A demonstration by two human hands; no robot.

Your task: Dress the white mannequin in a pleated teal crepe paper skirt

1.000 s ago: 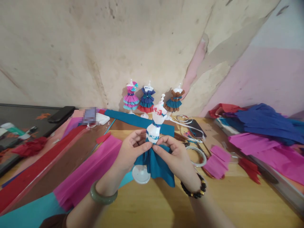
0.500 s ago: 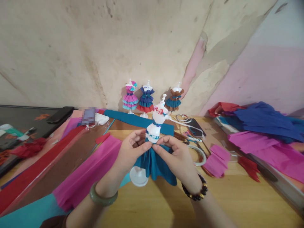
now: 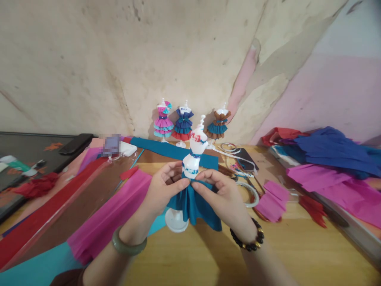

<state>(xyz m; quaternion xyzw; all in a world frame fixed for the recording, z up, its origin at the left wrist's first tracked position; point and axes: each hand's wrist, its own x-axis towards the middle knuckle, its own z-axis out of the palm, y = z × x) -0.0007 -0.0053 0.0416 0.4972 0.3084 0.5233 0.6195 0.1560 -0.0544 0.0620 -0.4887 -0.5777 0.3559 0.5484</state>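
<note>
A small white dress form [image 3: 191,161] with red and blue smears stands tilted between my hands, its round white base [image 3: 176,221] below. A gathered strip of teal crepe paper [image 3: 190,204] hangs like a skirt at its hips. My left hand [image 3: 169,183] pinches the strip's top edge between thumb and fingers on the left. From the right, my right hand [image 3: 218,194] pinches the same edge, the two thumb tips nearly meeting in front. Fingers behind the form are partly hidden.
Three dressed mini forms [image 3: 183,123] stand along the wall. Crepe sheets, among them a magenta one [image 3: 113,214], lie on the left. A tape roll [image 3: 251,194], a phone [image 3: 246,159] and a magenta scrap [image 3: 272,200] sit right, beside a blue crepe pile [image 3: 336,153].
The dress form has shifted slightly left and stands a little more upright, its base moving slightly right. Both hands keep their pinch on the teal strip.
</note>
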